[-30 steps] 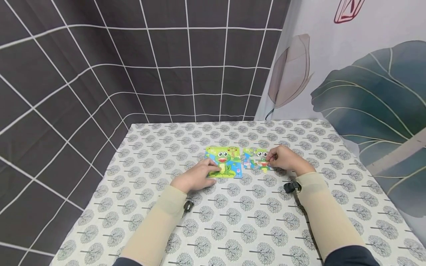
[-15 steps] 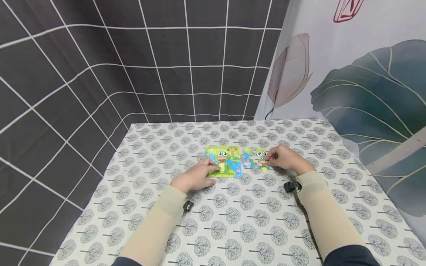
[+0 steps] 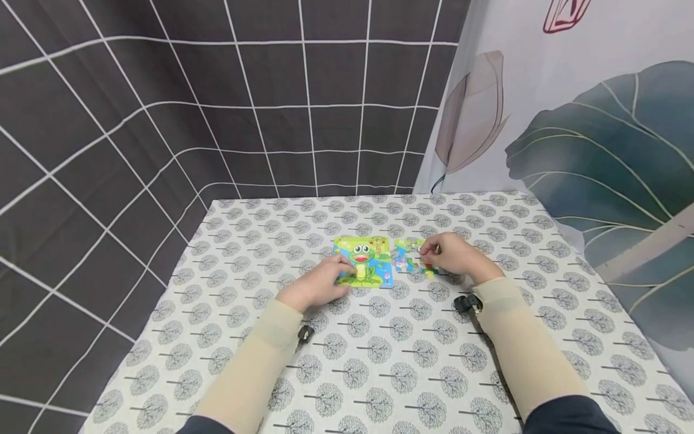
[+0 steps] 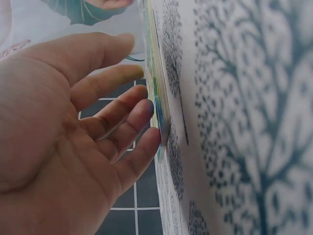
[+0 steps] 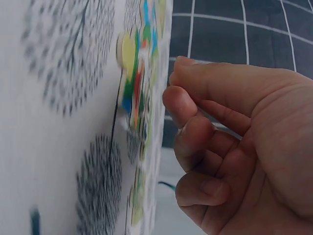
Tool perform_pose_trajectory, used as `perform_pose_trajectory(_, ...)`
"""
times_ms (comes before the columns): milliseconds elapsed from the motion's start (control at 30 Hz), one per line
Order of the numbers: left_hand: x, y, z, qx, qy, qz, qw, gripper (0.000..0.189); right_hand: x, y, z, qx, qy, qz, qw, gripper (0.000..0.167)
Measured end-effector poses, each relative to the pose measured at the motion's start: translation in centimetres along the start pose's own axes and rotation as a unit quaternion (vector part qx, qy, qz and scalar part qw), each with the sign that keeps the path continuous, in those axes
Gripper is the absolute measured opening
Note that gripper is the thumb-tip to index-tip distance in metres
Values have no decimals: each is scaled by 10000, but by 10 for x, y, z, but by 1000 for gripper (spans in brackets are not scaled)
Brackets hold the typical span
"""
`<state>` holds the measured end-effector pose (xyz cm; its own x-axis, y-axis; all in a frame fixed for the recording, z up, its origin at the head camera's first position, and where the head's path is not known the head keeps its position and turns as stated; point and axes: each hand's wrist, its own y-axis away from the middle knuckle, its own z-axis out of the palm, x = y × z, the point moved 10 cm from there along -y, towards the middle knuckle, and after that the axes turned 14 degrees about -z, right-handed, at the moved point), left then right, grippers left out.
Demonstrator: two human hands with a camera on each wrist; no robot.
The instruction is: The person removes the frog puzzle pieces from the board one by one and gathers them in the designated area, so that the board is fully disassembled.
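Observation:
A frog picture board (image 3: 382, 275) lies flat on the patterned cloth in the head view. My left hand (image 3: 317, 284) rests its fingertips on the board's lower left part, fingers extended, as the left wrist view also shows. To the board's right, a partly joined frog jigsaw puzzle (image 3: 403, 248) lies in several pieces. Over its right side hovers my right hand (image 3: 458, 256), covering part of the frog's face. In the right wrist view the fingers (image 5: 198, 137) are loosely bent and raised off the jigsaw pieces (image 5: 129, 58), with nothing seen between thumb and forefinger.
White cloth (image 3: 401, 361) with grey tree prints covers the table. A dark curtain with a white grid (image 3: 276, 78) hangs behind and to the left. A light curtain with large leaf prints (image 3: 612, 144) hangs on the right.
My right hand has shifted slightly left and up over the jigsaw, now hiding more of the frog's eyes. The left hand stays on the board. The view has tilted slightly.

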<state>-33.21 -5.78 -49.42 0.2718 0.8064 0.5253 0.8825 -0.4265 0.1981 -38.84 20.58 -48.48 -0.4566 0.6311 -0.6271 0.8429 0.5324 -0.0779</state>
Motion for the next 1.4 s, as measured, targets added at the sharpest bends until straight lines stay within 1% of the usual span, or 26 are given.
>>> perform_pose_trajectory(167, 3, -1, -3, 68, -67, -50, 9999, 46, -10, -10, 13, -71, 27, -173, 9998, 7)
perform_pose_trajectory(300, 13, -2, -3, 63, -114, 36, 9999, 46, -19, -19, 21, -126, 145, -334, 9993, 8)
perform_pose_trajectory(367, 18, -3, -2, 58, -105, 93, 9999, 44, -25, -23, 25, -170, 143, -422, 9989, 8)
perform_pose_trajectory(500, 26, -6, 3, -6, -85, 143, 9999, 43, -35, -31, 32, -230, 92, -439, 9987, 12)
perform_pose_trajectory(633, 32, -9, 7, -30, -224, 223, 9995, 44, -44, -39, 40, -289, 54, -477, 9984, 16)
perform_pose_trajectory(733, 34, -11, 9, -3, -343, 268, 9991, 44, -49, -44, 46, -345, 176, -506, 9980, 21)
perform_pose_trajectory(933, 36, -14, 11, -21, -445, 214, 9988, 44, -52, -53, 53, -342, 525, -470, 9969, 30)
perform_pose_trajectory(1167, 36, -16, 17, 57, -851, 231, 9961, 47, -51, -58, 59, -455, 630, -341, 9964, 37)
perform_pose_trajectory(1300, 39, -15, 17, 92, -1000, 324, 9944, 49, -51, -58, 61, -479, 683, -277, 9961, 38)
perform_pose_trajectory(1400, 40, -14, 18, 62, -1116, 330, 9932, 52, -50, -57, 60, -434, 754, -240, 9959, 37)
